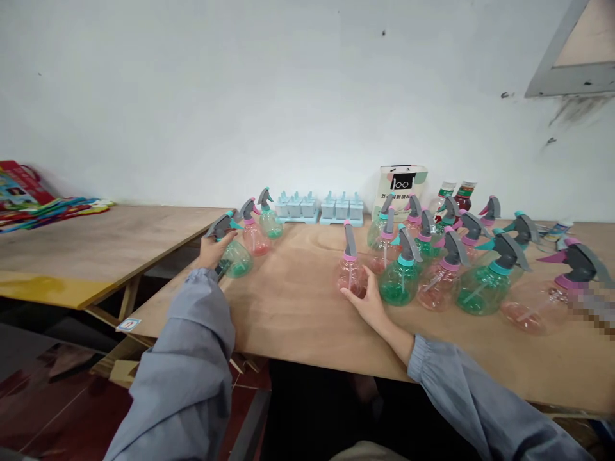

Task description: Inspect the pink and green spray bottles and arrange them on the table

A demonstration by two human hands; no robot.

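Observation:
My left hand (214, 251) is closed around the neck of a clear green spray bottle (238, 261) with a grey trigger head and turquoise nozzle, tilted at the table's left side. Just behind it stand a pink spray bottle (257, 238) and another green one (271, 224). My right hand (369, 299) curves its thumb and fingers around the lower body of a pink spray bottle (350, 272), which is upright on the table. To the right of that hand, several more pink and green bottles stand grouped, the nearest a green spray bottle (398, 283).
Two light-blue ice-pop moulds (342, 210) sit by the wall. Behind the bottle group are a printed box (401, 182) and two red-and-green-labelled bottles (465, 192). A second table (96, 246) at left bears colourful items. The wooden table's (298, 320) front edge runs before me.

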